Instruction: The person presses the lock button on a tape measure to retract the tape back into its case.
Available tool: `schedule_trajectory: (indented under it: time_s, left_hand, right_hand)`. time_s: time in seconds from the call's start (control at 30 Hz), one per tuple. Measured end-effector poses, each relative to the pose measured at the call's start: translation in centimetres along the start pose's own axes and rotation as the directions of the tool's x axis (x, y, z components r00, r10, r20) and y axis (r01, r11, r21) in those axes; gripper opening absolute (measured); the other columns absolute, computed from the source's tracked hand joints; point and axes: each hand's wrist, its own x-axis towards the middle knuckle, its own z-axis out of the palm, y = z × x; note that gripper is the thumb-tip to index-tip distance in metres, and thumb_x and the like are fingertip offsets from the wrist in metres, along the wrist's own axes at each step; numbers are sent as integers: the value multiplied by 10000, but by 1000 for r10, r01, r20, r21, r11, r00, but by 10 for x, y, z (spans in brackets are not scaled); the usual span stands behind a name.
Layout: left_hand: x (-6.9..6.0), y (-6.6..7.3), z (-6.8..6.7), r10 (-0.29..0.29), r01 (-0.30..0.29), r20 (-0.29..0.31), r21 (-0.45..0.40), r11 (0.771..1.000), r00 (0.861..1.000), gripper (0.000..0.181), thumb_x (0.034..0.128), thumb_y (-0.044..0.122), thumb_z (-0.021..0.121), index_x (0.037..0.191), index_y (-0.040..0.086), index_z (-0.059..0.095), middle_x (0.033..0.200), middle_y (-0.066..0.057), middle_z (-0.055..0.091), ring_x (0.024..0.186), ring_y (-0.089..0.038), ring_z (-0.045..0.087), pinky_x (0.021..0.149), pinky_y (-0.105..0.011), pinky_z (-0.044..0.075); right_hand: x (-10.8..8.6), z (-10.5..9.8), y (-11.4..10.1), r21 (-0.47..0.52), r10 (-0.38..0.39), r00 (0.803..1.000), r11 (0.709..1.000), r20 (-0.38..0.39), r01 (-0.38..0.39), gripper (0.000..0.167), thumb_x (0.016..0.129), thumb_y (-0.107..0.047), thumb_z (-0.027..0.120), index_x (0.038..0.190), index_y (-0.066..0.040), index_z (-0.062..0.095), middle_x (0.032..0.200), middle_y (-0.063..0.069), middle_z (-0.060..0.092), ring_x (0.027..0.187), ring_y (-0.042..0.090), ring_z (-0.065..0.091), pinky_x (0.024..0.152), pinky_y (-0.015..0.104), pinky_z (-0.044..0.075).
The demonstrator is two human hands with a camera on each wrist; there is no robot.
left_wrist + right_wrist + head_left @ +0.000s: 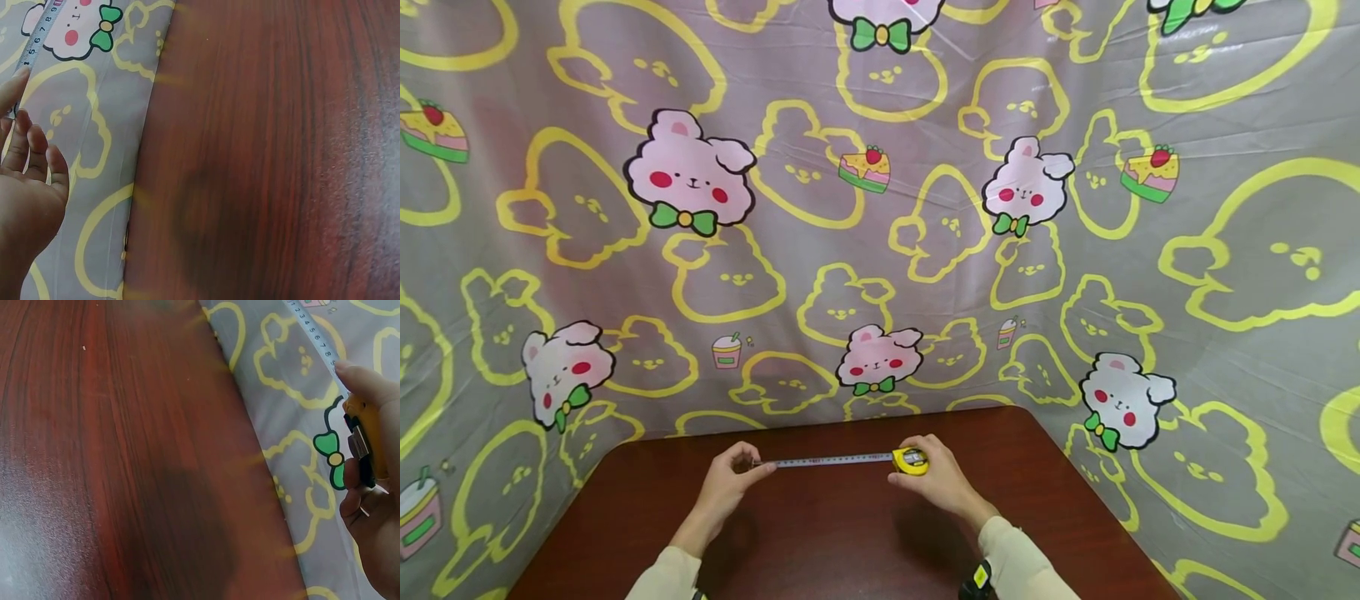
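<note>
A yellow tape measure (911,461) is gripped in my right hand (943,479), its case also visible in the right wrist view as a yellow and black body (369,440). From the case a silver blade (835,459) runs leftward, held above the table. My left hand (727,483) pinches the blade's free end between thumb and fingers. In the left wrist view, the left hand (31,181) has its thumb on the numbered blade (36,39). The right thumb lies along the blade beside the case in the right wrist view.
Beneath both hands lies a dark red-brown wooden table (820,533), with hand shadows on it. A grey curtain (925,275) printed with yellow outlines and cartoon rabbits hangs behind the table and along both sides.
</note>
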Motion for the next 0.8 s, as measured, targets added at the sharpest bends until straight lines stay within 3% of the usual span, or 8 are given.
schedule_trajectory:
  time_s: [0.27,0.53,0.8]
  left_hand:
    - [2,-11,5,10,-10,-8,6,1000,1000,291,883,90,835,960,-37,585,916,-89,539,888,-229,495,767,-310,407]
    - [18,-41,14,-15,15,-24,6,1000,1000,295,870,136,858,969,20,606,934,-52,545,895,-177,495,783,-306,402]
    - [23,-48,22,0,0,-28,8,1000,1000,291,866,123,859,968,7,612,951,-82,555,916,-201,501,795,-317,401]
  right_hand:
    - [0,7,0,4,4,1000,1000,2,-4,527,815,-387,887,1227,-168,641,1092,-17,547,984,191,564,803,306,538]
    - [3,13,-2,27,21,999,999,27,-21,525,819,-398,882,1237,-193,639,1103,-7,547,992,205,561,806,307,538]
    - [3,13,-4,10,18,1000,1000,20,-18,570,820,-392,883,1260,-132,631,1115,-4,541,1008,216,564,823,315,540]
